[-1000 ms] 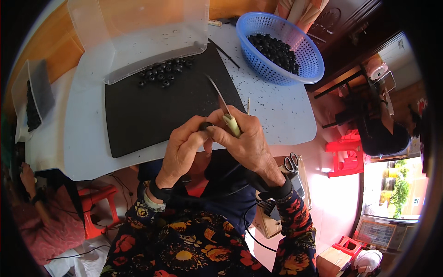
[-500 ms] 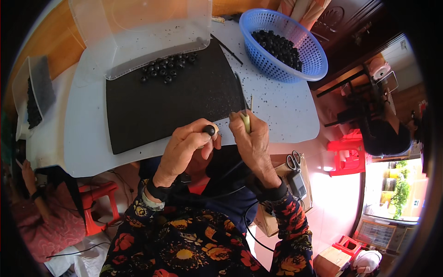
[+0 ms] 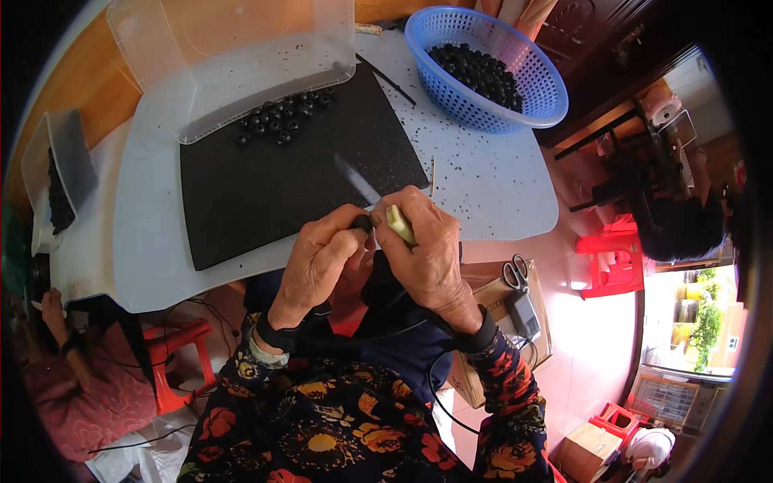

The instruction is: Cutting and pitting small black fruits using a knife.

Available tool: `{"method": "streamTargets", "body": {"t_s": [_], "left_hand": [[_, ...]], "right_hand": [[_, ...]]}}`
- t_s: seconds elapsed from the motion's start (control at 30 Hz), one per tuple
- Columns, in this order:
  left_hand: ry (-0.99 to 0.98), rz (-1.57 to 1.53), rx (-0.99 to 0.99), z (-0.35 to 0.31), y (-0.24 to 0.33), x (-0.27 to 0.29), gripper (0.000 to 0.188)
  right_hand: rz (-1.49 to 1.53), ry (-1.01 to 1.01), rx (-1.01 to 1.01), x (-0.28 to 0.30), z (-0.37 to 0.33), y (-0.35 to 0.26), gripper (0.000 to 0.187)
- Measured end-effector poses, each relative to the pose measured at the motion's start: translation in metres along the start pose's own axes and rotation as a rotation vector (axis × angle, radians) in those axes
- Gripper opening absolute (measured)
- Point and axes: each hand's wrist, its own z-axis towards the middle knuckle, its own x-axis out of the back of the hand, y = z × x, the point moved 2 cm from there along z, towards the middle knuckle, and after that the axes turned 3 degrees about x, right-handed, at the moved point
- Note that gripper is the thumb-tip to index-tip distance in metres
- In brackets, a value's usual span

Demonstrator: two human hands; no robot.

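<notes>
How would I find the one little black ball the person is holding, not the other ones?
Start at the big black mat on the white table. At its near edge, two hands meet: the right hand holds a pale-handled knife. The black ball is pinched in the left hand, unlike the pile on the mat or those in the blue basket.

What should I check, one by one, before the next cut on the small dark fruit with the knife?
1. Left hand pinches the small dark fruit: ok.
2. Right hand grips the knife: ok.
3. Blade points away from the body: ok.
4. Left fingers off the blade edge: cannot tell.
5. Black mat has bare space under the hands: ok.
6. Blue basket holds more fruit: ok.
</notes>
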Motion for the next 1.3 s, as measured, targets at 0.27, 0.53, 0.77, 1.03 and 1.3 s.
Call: {"method": "streamTargets", "body": {"t_s": [0.27, 0.53, 0.77, 1.03, 1.3], "left_hand": [[0.082, 0.027, -0.086, -0.003, 0.004, -0.003, 0.021], [0.037, 0.126, -0.148, -0.003, -0.001, -0.001, 0.019], [0.032, 0.181, -0.114, -0.004, 0.002, -0.002, 0.019], [0.004, 0.244, -0.057, -0.004, 0.003, -0.003, 0.022], [-0.048, 0.43, -0.151, -0.001, 0.008, -0.007, 0.01]], "right_hand": [[-0.025, 0.029, -0.282, -0.007, -0.016, 0.013, 0.007], [0.164, 0.026, -0.221, 0.007, -0.015, 0.005, 0.008], [0.033, -0.044, -0.056, 0.011, -0.013, 0.002, 0.022], [-0.034, -0.118, 0.001, 0.017, -0.012, 0.003, 0.024], [-0.076, -0.233, 0.017, 0.024, -0.008, 0.0, 0.019]]}}
